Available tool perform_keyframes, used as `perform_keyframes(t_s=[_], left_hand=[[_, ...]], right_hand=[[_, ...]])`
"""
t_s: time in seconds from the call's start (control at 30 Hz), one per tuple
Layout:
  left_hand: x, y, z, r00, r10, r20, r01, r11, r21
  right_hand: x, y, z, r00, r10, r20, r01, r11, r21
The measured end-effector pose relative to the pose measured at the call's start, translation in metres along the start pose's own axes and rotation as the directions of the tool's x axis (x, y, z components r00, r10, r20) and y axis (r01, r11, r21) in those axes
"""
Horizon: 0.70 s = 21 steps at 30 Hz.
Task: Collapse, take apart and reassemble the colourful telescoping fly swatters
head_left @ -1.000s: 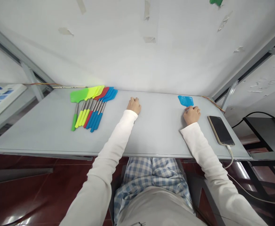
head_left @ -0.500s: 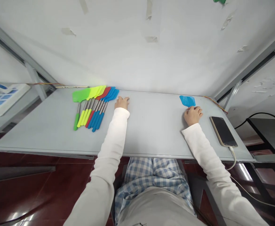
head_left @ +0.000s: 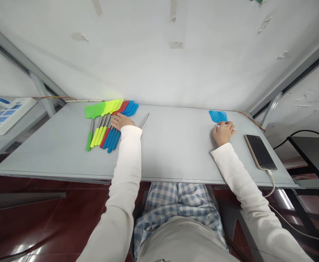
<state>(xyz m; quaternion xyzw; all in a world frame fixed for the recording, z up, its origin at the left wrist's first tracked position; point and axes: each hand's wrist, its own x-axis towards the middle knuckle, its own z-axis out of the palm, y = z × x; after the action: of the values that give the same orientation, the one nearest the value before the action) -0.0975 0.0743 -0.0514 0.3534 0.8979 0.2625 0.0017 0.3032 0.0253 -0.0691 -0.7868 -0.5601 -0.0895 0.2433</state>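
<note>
A row of overlapping fly swatters lies at the left of the table: a green swatter, several yellow swatters, red ones and blue swatters, with metal shafts and coloured handles. My left hand lies palm down over the shafts of the red and blue ones, fingers stretched out. Just right of its wrist, a bare metal rod rests on the table, its lower end hidden by my sleeve. My right hand, fingers loosely bent and apart, is at the lower edge of a blue swatter head.
On the grey table, a phone with a white charging cable lies at the right. A white wall rises behind the table. At the far left is a white and blue tray-like thing. Metal frame posts stand at both sides.
My left hand has let go of the metal rod and moved left onto the swatters. The rod now lies on the table. My right hand has barely moved; its fingers are slightly looser.
</note>
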Motion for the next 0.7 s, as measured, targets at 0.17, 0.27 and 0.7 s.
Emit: perform_keyframes(t_s=[0.17,0.27,0.7], left_hand=[[-0.005,0.003,-0.007,0.997,0.074,0.027,-0.075,0.997,0.026],[-0.008,0.009,-0.008,0.99,0.112,0.081,-0.116,0.992,0.045],[-0.021,0.024,-0.014,0.976,0.099,0.194,-0.108,0.994,0.036]], right_hand=[[0.0,0.0,0.0,1.0,0.004,0.012,-0.004,1.0,-0.001],[-0.001,-0.001,0.002,1.0,-0.007,0.008,0.007,1.0,0.0],[-0.002,-0.002,0.006,0.999,-0.042,-0.012,0.042,0.999,0.026]])
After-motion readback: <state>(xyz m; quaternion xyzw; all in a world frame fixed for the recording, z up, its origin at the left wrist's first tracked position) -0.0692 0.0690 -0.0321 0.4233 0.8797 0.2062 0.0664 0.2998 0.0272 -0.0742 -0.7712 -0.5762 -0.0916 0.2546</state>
